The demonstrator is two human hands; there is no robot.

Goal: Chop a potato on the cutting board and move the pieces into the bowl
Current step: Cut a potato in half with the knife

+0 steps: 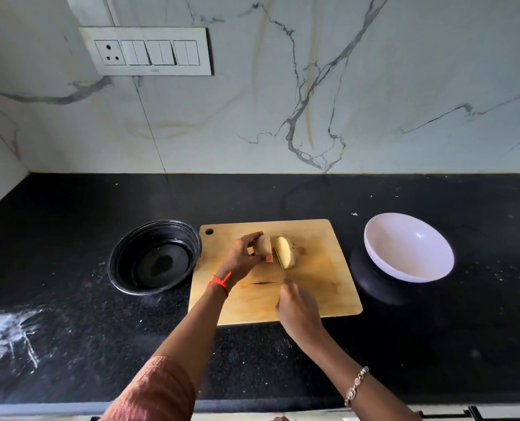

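On the cutting board [322,287], between a black bowl [154,259] to the left and the white bowl [410,250] to the right, the potato [264,243] lies in two parts. One is under the left hand [243,256]. The other is a cut half [285,255] just beside it, pale face turned up. The knife [280,261] stands edge-on in the gap between them, its blade a thin line.

The main risk looks to be to the left fingertips. They sit very near the blade, one painted nail right at the cut edge, and a slip or a slice taken too close could catch them. The held part is rounded, so it may rock under pressure and pull the blade off line. The free half lies right by the blade and could tip or slide when the knife lifts. The white bowl appears to sit tilted on a dark rounded base, so pieces dropped in carelessly might upset it.

The left arm reaches in from the lower left, fingers arched over the top of the potato, and its grip is closed round that piece. The right hand [296,308] comes in from below, knuckles up. Its grip is closed on the knife's handle, which the hand hides. No pieces are in the white bowl yet.
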